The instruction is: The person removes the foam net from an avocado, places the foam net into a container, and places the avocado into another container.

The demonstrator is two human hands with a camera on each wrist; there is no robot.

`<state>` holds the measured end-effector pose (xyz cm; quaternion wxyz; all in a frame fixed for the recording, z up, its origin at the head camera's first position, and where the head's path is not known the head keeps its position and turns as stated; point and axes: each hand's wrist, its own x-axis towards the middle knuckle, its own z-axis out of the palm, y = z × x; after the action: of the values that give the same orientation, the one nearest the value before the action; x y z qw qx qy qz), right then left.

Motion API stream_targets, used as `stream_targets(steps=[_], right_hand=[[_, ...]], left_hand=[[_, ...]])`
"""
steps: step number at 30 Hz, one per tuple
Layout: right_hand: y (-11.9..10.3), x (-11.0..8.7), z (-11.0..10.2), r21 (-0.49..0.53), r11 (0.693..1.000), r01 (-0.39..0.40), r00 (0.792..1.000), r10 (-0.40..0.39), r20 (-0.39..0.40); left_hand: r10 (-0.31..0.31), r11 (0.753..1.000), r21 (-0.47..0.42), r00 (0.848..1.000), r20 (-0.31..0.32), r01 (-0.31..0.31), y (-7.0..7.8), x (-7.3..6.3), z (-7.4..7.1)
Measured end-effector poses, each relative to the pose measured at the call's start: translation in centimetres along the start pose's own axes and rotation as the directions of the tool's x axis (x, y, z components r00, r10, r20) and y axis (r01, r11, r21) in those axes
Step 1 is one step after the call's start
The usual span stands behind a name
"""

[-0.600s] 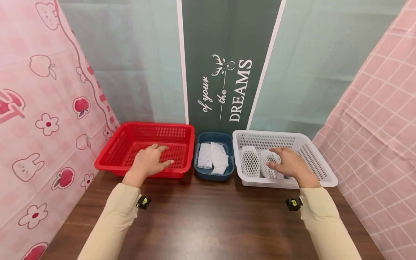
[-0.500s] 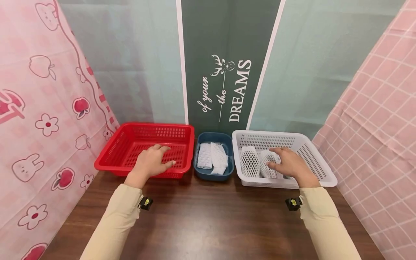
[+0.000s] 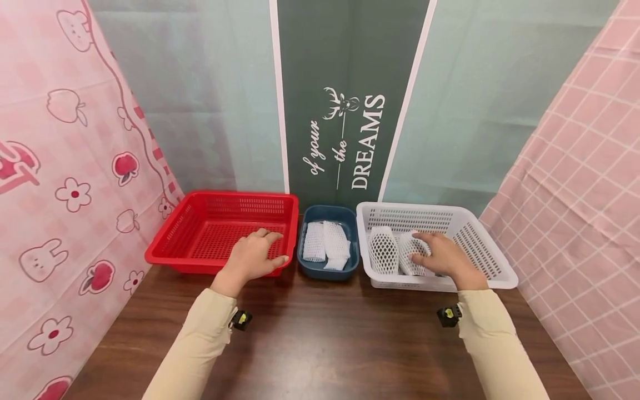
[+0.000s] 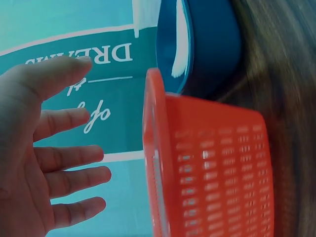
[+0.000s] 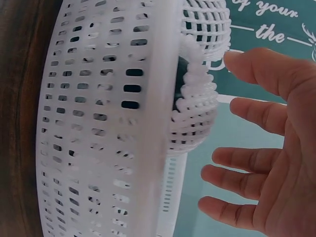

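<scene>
Reads "of your" (image 3: pixel 311 149), "the" (image 3: pixel 340 150) and "DREAMS" (image 3: pixel 368 141) in white, turned sideways, on the backdrop's dark green band (image 3: pixel 345 50) behind the desk's (image 3: pixel 320 344) far edge.

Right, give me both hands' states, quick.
Left hand: open, holding nothing, near the red basket.
Right hand: open, holding nothing, over the white basket.

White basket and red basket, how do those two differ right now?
Contents: the white basket holds at least two net-covered items; none show in the red basket, though the left hand covers part of it in the head view.
Place: the white basket stands right of the blue tub, the red basket left of it.
Shared: both have slotted walls and rest on the wooden table.
</scene>
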<state>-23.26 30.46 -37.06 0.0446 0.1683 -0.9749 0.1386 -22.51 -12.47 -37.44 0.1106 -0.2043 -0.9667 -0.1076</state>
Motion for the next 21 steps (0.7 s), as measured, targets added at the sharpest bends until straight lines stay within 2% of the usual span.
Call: stream_targets(steps=[14, 21], right_hand=[[-0.1, 0.5, 1.2, 0.060, 0.998, -0.026, 0.999, 0.024, 0.023], [-0.3, 0.8, 1.6, 0.044, 0.998, -0.039, 0.999, 0.038, 0.023]], left_hand=[[0.085, 0.995, -0.047, 0.996, -0.012, -0.086, 3.0, 0.9, 2.1], [0.119, 0.992, -0.048, 0.993, 0.000, -0.119, 4.1, 1.2, 3.0]])
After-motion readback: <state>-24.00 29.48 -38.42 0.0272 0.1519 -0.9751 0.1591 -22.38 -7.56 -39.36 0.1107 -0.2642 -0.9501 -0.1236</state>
